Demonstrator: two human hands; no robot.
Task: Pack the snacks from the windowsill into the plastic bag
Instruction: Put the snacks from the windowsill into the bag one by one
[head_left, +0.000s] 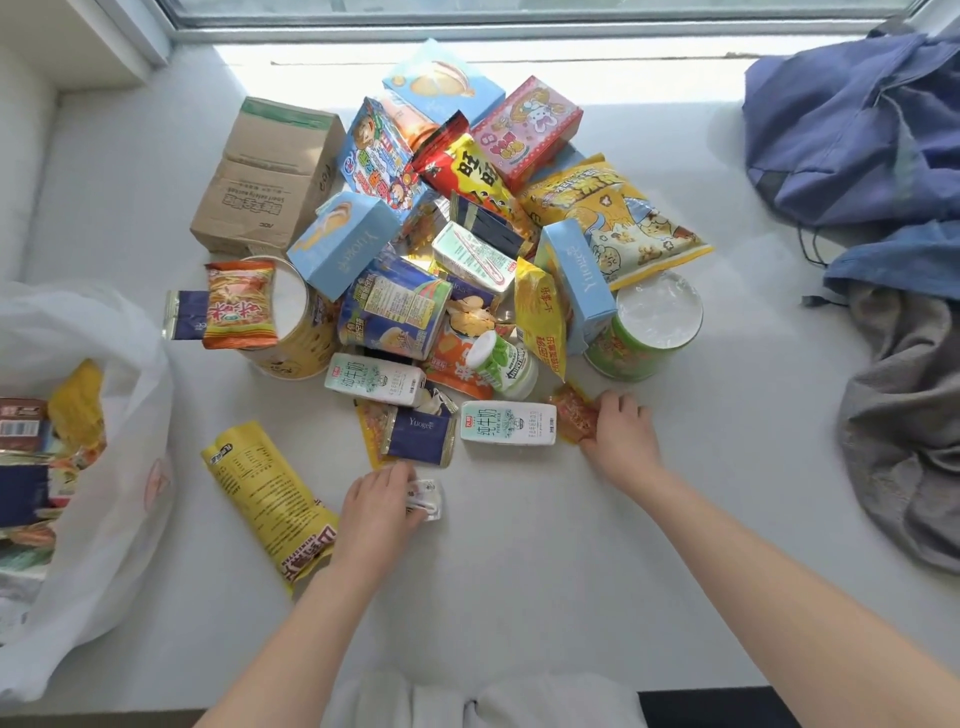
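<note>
step: collect loose near snacks | left hand (379, 512) grasps small white packet (427, 500), hold likely partial | right hand (621, 431) pinches orange sachet (570, 417) | snack pile (467, 249) mid-windowsill; plastic bag (132, 343) left, open | advice: firm both grips, then drop deep into bag

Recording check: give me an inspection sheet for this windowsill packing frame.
Surface: white windowsill, sunlit near the window.
Job's things: snack pile in the middle; plastic bag at left, open, some packets inside.
Clutter: cardboard box beside the pile; blue cloth and grey cloth at right.
Grips: left hand holds a small white packet; right hand pinches an orange sachet.
Cables: nothing seen.
Surroundings: window frame behind.
</note>
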